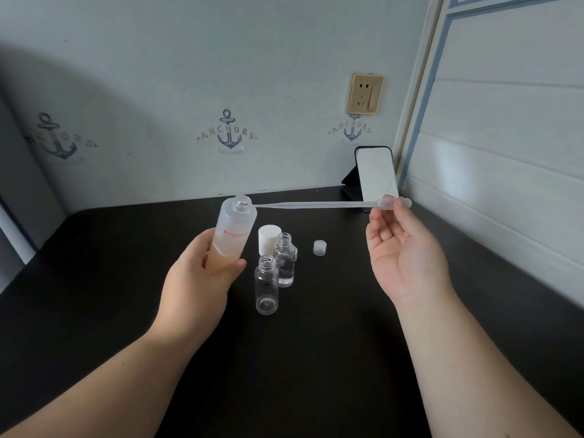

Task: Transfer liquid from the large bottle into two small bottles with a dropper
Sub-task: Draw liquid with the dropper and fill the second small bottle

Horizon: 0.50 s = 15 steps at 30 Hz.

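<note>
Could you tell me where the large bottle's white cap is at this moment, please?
In the head view, the white cap stands on the black table near centre, just behind the two small bottles and right of the large bottle.

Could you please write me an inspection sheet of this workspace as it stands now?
Surface: black table, matte.
Job's things: large bottle, uncapped, tilted, partly filled with peach liquid; dropper held about level, tip at the bottle's mouth; near small bottle open, looks empty; far small bottle open, holds clear liquid.
Clutter: white cap behind the small bottles; small clear cap to their right; phone propped on a stand.
Grippers: left hand grips the large bottle; right hand pinches the dropper's bulb.
Cables: nothing seen.
Surroundings: anchor-print wall, wall socket, panelled side wall.
</note>
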{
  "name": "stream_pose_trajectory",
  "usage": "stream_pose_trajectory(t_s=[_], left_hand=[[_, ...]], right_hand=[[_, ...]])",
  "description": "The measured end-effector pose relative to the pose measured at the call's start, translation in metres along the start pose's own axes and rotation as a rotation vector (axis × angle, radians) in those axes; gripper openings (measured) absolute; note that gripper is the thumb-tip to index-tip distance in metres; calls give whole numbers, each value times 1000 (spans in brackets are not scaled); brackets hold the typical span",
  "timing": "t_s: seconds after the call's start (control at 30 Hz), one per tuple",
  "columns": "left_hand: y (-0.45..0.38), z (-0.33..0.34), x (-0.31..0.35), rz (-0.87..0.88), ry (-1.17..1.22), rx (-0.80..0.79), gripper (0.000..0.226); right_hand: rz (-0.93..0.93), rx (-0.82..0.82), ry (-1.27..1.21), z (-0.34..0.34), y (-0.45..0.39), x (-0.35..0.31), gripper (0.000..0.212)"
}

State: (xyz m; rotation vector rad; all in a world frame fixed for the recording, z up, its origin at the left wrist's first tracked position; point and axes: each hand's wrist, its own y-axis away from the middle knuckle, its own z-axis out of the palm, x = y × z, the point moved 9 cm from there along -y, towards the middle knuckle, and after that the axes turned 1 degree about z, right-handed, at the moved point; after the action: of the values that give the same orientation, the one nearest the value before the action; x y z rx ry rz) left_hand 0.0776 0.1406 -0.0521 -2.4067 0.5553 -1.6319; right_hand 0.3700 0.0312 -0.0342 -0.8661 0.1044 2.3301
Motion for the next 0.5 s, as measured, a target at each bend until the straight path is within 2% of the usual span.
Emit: stream_pose_trajectory(t_s=[0.23, 0.43, 0.5], left_hand=[[2, 1, 11, 64, -44, -15, 58], [-2, -3, 2, 94, -155, 46, 53], [-3, -6, 0, 90, -203, 72, 55]], right_hand=[[-16, 7, 38, 1, 2, -3, 18], [-73, 55, 134, -3, 3, -11, 12], [-85, 63, 177, -3, 4, -13, 17]])
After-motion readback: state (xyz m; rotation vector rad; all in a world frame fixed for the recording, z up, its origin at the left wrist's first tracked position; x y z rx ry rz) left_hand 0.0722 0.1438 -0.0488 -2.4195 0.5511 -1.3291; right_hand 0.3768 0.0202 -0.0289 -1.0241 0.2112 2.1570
